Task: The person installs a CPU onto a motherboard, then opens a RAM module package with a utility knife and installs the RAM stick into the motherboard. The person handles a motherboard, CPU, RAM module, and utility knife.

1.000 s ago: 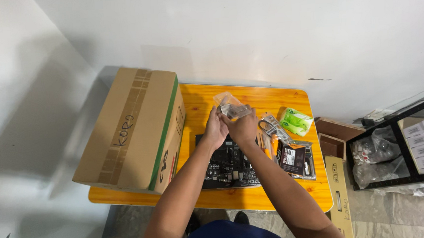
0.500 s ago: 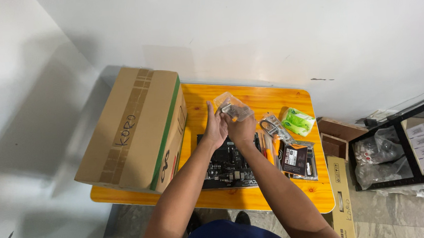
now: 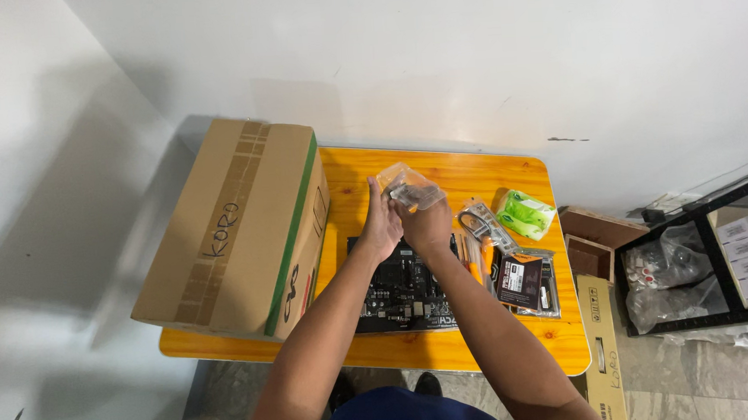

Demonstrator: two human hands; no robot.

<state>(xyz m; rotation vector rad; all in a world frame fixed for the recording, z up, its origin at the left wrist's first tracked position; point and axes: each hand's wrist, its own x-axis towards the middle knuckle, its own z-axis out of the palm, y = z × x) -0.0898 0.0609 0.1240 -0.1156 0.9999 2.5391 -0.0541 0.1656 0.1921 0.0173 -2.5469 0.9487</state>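
Nearest: 2 bare forearms rise from the bottom edge, over the front of the orange wood bench (image 3: 452,356). Under them lies 1 black circuit board (image 3: 401,290), flat, partly hidden by both arms. Just R of the board: 1 black flat pack (image 3: 519,281) on a clear sleeve, w/ orange-handled tools (image 3: 483,259) between pack and board; count of tools can't be told. Further back R, 1 clear pack w/ a grey coiled cable (image 3: 479,221), then 1 green pouch (image 3: 526,214) near the far R corner.

L side of bench: 1 big cardboard box (image 3: 236,223), taped top, green edge stripe, overhanging the L edge and touching the board's L side or nearly so.

Left hand (image 3: 381,227) & right hand (image 3: 425,224) are close together above the board's far end, both pinched on 1 small clear plastic bag (image 3: 410,187). Bag is held up off the bench, tilted, crinkled, see-through; something small & pale inside, too blurred to tell what. Nothing blocks the bag; the hands cover its lower edge.

Beyond the bench: white wall. Floor R: 2 brown cartons (image 3: 597,248) by the bench's edge, 1 black shelf rack (image 3: 714,250) w/ white boxes and clear bags.
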